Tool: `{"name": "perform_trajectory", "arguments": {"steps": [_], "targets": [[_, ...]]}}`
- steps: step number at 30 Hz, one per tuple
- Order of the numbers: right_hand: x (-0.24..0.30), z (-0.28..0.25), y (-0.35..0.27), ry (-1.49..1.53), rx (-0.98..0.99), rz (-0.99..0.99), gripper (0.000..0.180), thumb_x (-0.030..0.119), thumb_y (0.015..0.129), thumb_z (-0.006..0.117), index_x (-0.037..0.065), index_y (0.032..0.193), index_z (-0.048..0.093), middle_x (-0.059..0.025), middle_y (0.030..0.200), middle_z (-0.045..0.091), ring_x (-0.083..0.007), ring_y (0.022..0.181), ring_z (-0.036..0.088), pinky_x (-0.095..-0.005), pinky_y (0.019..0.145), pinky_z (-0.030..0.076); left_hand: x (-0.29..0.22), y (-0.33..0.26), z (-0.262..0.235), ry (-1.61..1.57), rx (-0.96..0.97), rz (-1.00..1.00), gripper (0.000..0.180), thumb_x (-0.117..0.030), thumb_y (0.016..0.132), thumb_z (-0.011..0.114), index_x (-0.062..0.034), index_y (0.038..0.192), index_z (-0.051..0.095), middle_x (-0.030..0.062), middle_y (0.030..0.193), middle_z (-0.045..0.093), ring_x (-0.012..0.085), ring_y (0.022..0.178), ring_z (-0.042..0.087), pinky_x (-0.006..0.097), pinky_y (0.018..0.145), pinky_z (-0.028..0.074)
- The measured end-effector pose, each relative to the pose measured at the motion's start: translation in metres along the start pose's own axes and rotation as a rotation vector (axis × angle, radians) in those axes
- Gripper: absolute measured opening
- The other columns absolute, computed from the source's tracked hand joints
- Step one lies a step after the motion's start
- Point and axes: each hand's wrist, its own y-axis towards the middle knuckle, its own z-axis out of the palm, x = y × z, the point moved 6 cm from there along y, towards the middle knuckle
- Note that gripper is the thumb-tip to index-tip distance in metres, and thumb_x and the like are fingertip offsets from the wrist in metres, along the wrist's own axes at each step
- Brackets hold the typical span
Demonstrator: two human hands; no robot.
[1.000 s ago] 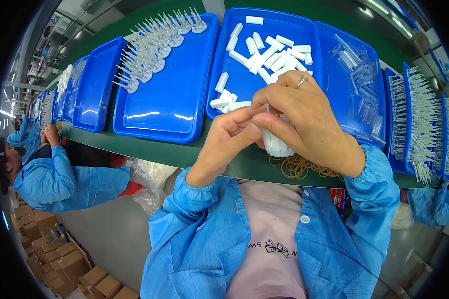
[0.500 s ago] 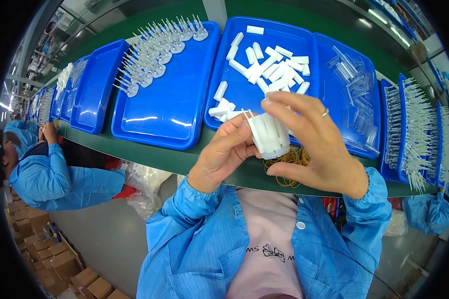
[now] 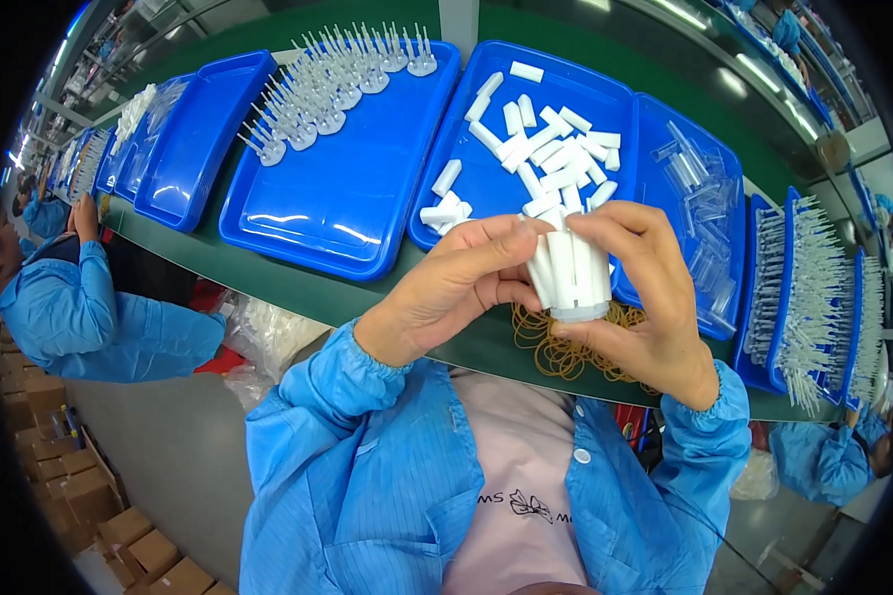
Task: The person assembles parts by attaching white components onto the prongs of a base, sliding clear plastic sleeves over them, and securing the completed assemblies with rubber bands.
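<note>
Between my two hands is a round pale base ringed with upright white sleeves (image 3: 573, 273), held over the near edge of a tray. My left hand (image 3: 456, 278) grips it from the left, the thumb along the top of a sleeve. My right hand (image 3: 655, 288) closes round the other side, thumb low by the base rim and fingers at the sleeve tops, hiding part of it. Loose white sleeves (image 3: 559, 149) lie in the blue tray (image 3: 605, 89) just beyond. Yellow rubber bands (image 3: 556, 352) are heaped on the table under my hands.
To the left, a blue tray (image 3: 318, 218) carries rows of pinned bases (image 3: 342, 84). On the right, another tray holds clear plastic pieces (image 3: 700, 188), beside stacked trays of pinned parts (image 3: 809, 288). A co-worker in blue (image 3: 99, 307) sits at far left; cardboard boxes (image 3: 89, 491) stand below.
My right hand, with fingers apart before, has closed round the sleeves and base. The held piece has moved rightward and tilted more upright; the whole view has shifted slightly.
</note>
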Motion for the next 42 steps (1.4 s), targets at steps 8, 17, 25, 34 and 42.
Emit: {"name": "perform_trajectory", "arguments": {"steps": [8,17,25,34,42], "targets": [[0.003,0.002,-0.007,-0.189,0.024,-0.006,0.075,0.004,0.054,0.084,0.005,0.123,0.055,-0.0148,0.114,0.052,-0.0326,0.099,0.054,-0.0387,0.081,0.045,-0.008,-0.001,0.018,0.319,-0.070,0.205,0.046,-0.003,0.085,0.059,-0.0029,0.129,0.045,0.0093,0.110,0.059,0.0159,0.103,0.059,0.028,0.090,0.048],[-0.002,0.001,-0.011,-0.229,0.036,0.024,0.076,0.003,0.058,0.082,0.005,0.128,0.052,-0.0155,0.114,0.051,-0.0338,0.101,0.052,-0.0404,0.083,0.045,-0.008,0.006,0.025,0.415,-0.049,0.231,0.066,0.005,0.080,0.059,-0.0041,0.139,0.032,0.0128,0.120,0.054,0.0196,0.112,0.056,0.031,0.097,0.045],[-0.016,-0.005,-0.016,-0.247,0.043,0.104,0.085,0.003,0.058,0.082,0.005,0.135,0.046,-0.0162,0.116,0.050,-0.0334,0.104,0.051,-0.0396,0.084,0.046,-0.022,-0.032,0.040,1.414,-0.301,1.179,0.047,-0.002,0.065,0.076,-0.0074,0.111,0.065,0.0112,0.106,0.058,0.0280,0.087,0.060,0.035,0.074,0.050],[-0.018,-0.011,-0.020,-0.028,-0.093,0.135,0.092,0.015,0.056,0.087,0.005,0.137,0.044,-0.0156,0.115,0.056,-0.0305,0.099,0.056,-0.0373,0.083,0.048,0.004,-0.036,0.059,1.600,-0.239,1.367,0.035,-0.015,0.062,0.075,-0.0119,0.097,0.072,0.0023,0.088,0.060,0.0216,0.077,0.060,0.034,0.066,0.051],[-0.019,-0.022,-0.023,0.196,-0.021,0.143,0.078,0.017,0.067,0.082,0.006,0.136,0.046,-0.0150,0.120,0.053,-0.0283,0.104,0.055,-0.0357,0.086,0.048,-0.004,-0.040,0.050,1.472,-0.251,1.200,0.037,-0.002,0.060,0.077,-0.0087,0.095,0.073,0.0055,0.087,0.063,0.0225,0.076,0.062,0.031,0.063,0.051]]}}
